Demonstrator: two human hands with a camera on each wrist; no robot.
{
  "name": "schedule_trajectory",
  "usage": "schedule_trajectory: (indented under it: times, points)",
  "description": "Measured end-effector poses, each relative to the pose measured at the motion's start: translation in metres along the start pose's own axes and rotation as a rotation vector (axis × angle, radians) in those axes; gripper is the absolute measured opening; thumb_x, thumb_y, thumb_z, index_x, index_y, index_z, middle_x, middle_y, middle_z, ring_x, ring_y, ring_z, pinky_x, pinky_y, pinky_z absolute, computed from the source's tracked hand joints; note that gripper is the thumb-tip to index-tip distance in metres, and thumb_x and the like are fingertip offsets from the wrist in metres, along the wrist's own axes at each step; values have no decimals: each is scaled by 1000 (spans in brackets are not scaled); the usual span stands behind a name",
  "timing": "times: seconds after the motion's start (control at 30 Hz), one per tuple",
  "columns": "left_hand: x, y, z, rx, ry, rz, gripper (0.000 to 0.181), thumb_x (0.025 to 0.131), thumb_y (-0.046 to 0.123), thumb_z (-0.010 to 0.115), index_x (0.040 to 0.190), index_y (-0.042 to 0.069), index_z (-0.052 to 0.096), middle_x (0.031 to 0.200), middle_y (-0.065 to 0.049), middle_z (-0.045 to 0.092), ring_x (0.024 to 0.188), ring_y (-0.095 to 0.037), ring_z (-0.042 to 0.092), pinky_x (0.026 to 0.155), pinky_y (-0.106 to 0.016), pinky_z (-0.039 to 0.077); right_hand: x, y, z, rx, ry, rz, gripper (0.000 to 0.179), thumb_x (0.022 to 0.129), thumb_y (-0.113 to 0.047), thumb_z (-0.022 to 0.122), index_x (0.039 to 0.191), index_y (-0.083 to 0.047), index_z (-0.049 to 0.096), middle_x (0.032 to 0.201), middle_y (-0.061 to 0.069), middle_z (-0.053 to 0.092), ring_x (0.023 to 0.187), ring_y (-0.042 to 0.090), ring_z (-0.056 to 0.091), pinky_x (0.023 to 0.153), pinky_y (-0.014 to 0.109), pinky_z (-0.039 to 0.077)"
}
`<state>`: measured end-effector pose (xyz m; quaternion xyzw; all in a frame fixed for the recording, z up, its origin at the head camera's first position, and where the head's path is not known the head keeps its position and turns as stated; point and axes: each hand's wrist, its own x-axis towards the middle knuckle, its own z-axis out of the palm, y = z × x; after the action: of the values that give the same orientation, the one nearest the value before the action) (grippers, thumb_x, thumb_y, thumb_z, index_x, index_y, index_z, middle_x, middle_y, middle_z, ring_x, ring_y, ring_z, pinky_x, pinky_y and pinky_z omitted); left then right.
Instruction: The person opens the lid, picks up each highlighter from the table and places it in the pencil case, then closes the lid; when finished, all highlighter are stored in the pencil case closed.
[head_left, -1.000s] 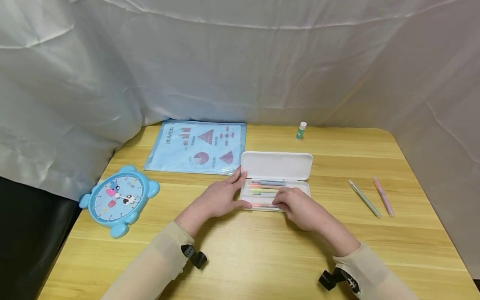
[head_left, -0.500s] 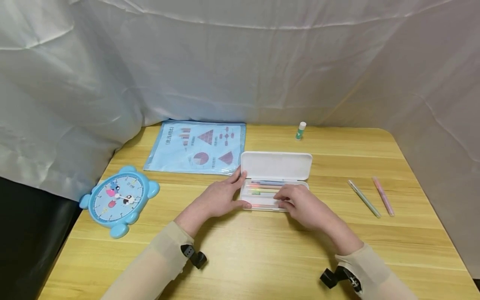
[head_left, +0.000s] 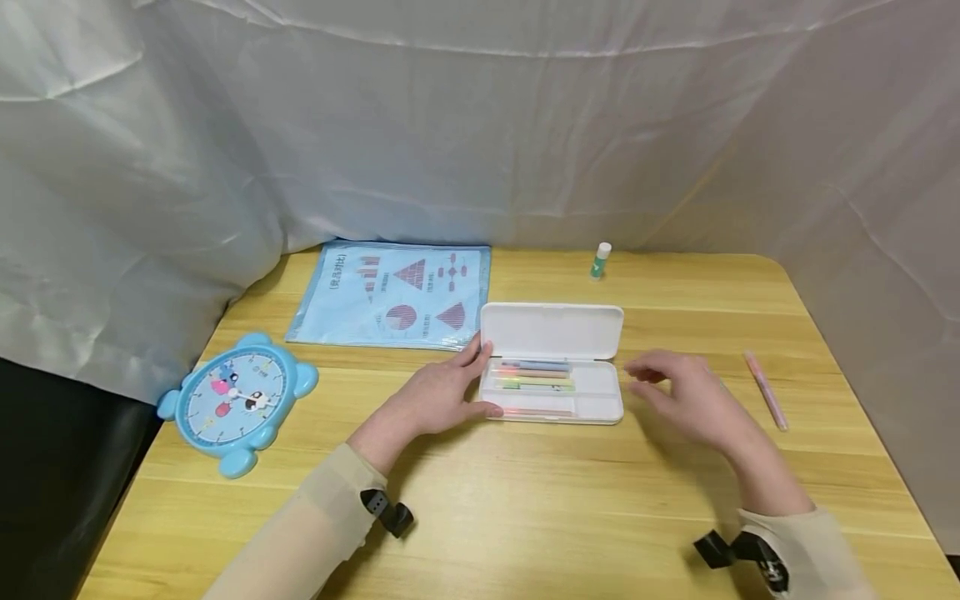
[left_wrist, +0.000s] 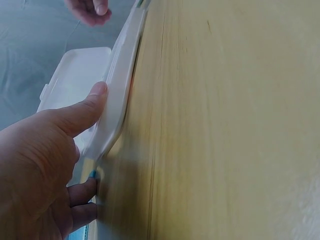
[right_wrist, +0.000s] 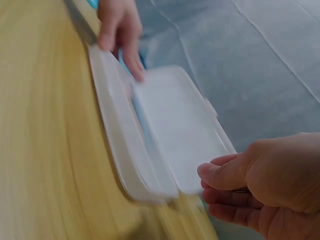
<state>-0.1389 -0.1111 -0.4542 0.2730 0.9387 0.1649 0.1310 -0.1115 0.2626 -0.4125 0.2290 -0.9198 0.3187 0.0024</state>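
Note:
A white pencil case (head_left: 600, 408) lies with its lid up on the wooden table. Several coloured pens (head_left: 536, 375) sit in its rear compartment and a reddish pen (head_left: 536, 412) in the front one. My left hand (head_left: 438, 396) grips the case's left end, thumb at the front corner, fingers toward the lid hinge; the left wrist view shows the thumb (left_wrist: 87, 110) on the case wall. My right hand (head_left: 693, 400) hovers right of the case, fingers loosely bent, nothing seen between them. Beneath that hand, a green pen is almost wholly hidden.
A pink pen (head_left: 767, 392) lies at the right. Behind the case stands a glue stick (head_left: 600, 261). A blue document pouch (head_left: 390, 296) lies at the back left, and a blue toy clock (head_left: 238, 400) is at the left. Grey cloth (head_left: 525, 125) borders the table's back.
My right hand has left the case's interior and moved right, over the green pen, uncovering the pens and the right end of the case. The left hand has stayed put.

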Motion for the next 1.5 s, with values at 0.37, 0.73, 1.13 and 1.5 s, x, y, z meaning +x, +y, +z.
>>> schedule_trajectory:
  times: [0.37, 0.73, 1.13, 1.5]
  points:
    - [1, 0, 0, 20, -14, -7, 106, 96, 74, 60, 169, 14, 12, 175, -5, -1, 144, -34, 48, 113, -45, 44, -47, 45, -39, -109, 122, 143, 27, 92, -2, 81, 117, 6, 75, 106, 23, 76, 91, 43, 72, 102, 48, 51]
    - [1, 0, 0, 6, -8, -6, 106, 95, 74, 60, 169, 15, 12, 175, -5, -1, 143, -37, 49, 113, -45, 44, -70, 74, -39, -150, 86, 279, 32, 88, -2, 86, 113, 13, 73, 95, 24, 75, 83, 42, 74, 69, 45, 60]
    - [0, 0, -1, 5, -7, -13, 105, 96, 73, 61, 169, 15, 13, 176, -7, 0, 142, -38, 50, 112, -46, 45, -75, 83, -31, -157, 83, 360, 28, 87, 1, 83, 111, 12, 73, 84, 11, 75, 76, 30, 73, 61, 28, 52]
    - [0, 0, 0, 3, -1, -4, 106, 96, 72, 61, 169, 13, 14, 176, -9, 3, 141, -39, 51, 112, -46, 45, -77, 81, -30, -129, 139, 361, 21, 91, -3, 83, 106, 9, 76, 81, 4, 70, 71, 15, 61, 57, 23, 46]
